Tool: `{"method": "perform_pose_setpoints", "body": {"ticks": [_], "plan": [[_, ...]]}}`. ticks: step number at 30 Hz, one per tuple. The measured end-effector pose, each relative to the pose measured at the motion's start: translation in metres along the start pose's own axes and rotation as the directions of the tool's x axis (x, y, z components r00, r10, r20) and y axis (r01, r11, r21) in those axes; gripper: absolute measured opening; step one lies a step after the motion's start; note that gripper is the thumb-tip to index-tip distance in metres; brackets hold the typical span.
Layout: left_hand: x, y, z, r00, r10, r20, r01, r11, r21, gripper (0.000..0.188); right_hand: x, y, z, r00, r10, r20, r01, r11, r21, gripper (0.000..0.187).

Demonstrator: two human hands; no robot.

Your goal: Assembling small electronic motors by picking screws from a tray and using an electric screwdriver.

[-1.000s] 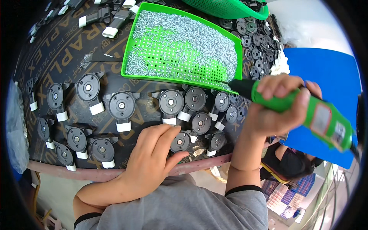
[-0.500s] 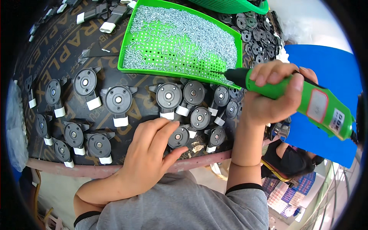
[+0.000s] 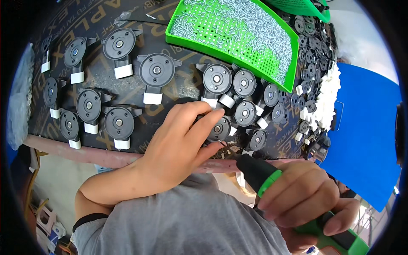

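My right hand [image 3: 304,197] is wrapped round a green electric screwdriver [image 3: 268,183] with a black nose. Its thin bit points left and up, the tip by the lower edge of a black plastic disc part [image 3: 220,128], close to my left thumb. Whether a screw sits on the tip is too small to tell. My left hand [image 3: 180,142] grips that disc part between thumb and fingers and covers its left side. Around it lie similar disc parts with white ends [image 3: 216,79], several to the left and several to the right.
A green perforated tray [image 3: 231,57] of small silver screws stands beyond the parts. Black rings [image 3: 312,70] and white plastic pieces [image 3: 329,100] are heaped at the right, beside a blue panel [image 3: 365,127]. The table's pinkish edge [image 3: 85,155] runs in front of me.
My right hand has brought the screwdriver from the screw tray down to the disc part at my left hand. The left hand keeps its grip. The whole view has shifted.
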State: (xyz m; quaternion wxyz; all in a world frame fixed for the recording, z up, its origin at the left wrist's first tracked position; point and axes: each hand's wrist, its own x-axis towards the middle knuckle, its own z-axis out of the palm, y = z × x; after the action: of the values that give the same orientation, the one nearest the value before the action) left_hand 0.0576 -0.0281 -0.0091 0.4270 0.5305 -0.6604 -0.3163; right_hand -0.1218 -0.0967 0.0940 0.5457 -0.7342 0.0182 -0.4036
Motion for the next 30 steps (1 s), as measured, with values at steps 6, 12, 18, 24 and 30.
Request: {"method": "perform_pose_setpoints", "body": {"ticks": [6,12,18,24,30], "plan": [[-0.004,-0.002,0.001,1.0,0.004,-0.016,-0.003,1.0,0.011,0.064,0.003,0.006,0.012,0.996,0.057,-0.069,-0.059,0.998,-0.038,0.04],[0.0,0.001,0.002,1.0,0.025,-0.011,-0.025,1.0,0.0,0.064,0.009,0.009,0.002,0.995,0.044,0.091,-0.048,0.998,0.033,0.04],[-0.002,0.0,0.001,1.0,0.008,0.024,-0.009,1.0,0.008,0.054,0.001,0.007,0.022,0.986,0.091,-0.136,-0.096,0.995,-0.028,0.036],[-0.004,0.0,0.006,0.995,0.068,0.066,-0.078,0.983,0.166,0.059,0.023,0.017,-0.004,0.963,0.0,0.268,-0.046,0.985,0.166,0.033],[0.011,0.025,-0.048,0.993,-0.063,-0.101,0.114,0.758,0.643,0.081,0.027,-0.01,-0.027,0.97,-0.113,-0.216,0.111,0.994,-0.018,0.02]]}}
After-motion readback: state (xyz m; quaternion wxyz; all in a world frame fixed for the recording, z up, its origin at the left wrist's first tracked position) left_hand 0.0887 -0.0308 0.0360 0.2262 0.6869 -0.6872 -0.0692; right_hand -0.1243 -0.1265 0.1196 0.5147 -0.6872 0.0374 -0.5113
